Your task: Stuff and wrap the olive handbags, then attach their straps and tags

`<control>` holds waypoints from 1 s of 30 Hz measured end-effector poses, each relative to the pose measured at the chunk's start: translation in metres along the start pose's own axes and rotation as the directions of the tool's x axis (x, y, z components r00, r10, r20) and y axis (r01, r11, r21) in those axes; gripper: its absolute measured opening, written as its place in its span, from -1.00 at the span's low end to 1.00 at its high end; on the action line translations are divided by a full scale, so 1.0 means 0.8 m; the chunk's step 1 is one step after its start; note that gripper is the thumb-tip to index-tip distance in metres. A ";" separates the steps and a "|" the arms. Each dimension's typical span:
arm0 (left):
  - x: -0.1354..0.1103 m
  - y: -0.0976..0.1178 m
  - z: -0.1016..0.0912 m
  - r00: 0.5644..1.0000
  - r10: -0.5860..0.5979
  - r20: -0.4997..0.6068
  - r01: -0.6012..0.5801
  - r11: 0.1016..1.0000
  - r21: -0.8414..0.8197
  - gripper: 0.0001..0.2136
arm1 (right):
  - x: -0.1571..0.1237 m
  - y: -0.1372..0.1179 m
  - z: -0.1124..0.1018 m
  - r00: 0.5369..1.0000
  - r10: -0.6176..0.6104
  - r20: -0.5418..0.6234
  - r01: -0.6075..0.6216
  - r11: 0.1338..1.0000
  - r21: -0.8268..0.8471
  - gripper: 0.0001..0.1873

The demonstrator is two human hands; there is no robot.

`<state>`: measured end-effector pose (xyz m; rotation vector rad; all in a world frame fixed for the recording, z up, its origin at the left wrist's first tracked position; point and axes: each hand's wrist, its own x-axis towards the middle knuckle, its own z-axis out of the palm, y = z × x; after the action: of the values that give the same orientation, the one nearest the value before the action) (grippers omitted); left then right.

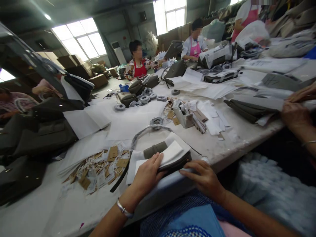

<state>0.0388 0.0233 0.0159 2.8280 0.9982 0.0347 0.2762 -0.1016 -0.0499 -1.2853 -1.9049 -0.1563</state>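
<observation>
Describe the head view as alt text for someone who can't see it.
A person's left hand rests on white paper atop a dark bag, the right hand at its edge. Brown tags, coiled straps and a tape dispenser lie about the table; co-workers in aprons are beyond.

And here the pale worktop (37, 212) is seen packed: olive bags (46, 138) are heaped along its left, white sheets (138, 119) are spread across the middle, and grey coils (175, 92) are scattered among them. Brown and white tags (113, 153) are strewn nearer the front, a grey tape dispenser (185, 119) is stood farther right, and by the front edge a dark bag (177, 164) is laid.
</observation>
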 end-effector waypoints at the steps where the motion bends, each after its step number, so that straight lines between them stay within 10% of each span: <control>1: 0.000 0.001 -0.002 1.000 -0.006 0.007 0.006 1.000 -0.006 -0.42 | 0.006 -0.005 0.012 0.999 -0.016 -0.048 0.016 1.000 -0.010 -0.55; 8: -0.008 0.000 0.007 1.000 -0.001 -0.003 0.001 0.999 -0.050 -0.21 | 0.016 -0.016 0.071 0.989 -0.001 -0.150 -0.005 0.999 -0.038 -0.65; 19: -0.020 0.011 0.059 0.987 -0.011 -0.161 0.029 0.993 0.113 -0.24 | 0.052 0.026 -0.017 0.973 -0.111 0.202 0.118 0.993 -0.027 -0.35; 30: -0.013 0.048 0.080 0.965 -0.037 -0.261 0.097 0.971 0.217 -0.50 | 0.032 0.057 0.025 0.976 -0.078 0.204 0.056 0.992 0.112 -0.49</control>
<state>0.0594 -0.0209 -0.0418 3.0523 1.2236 0.3046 0.2991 -0.0510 -0.0601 -1.2061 -2.1054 0.0461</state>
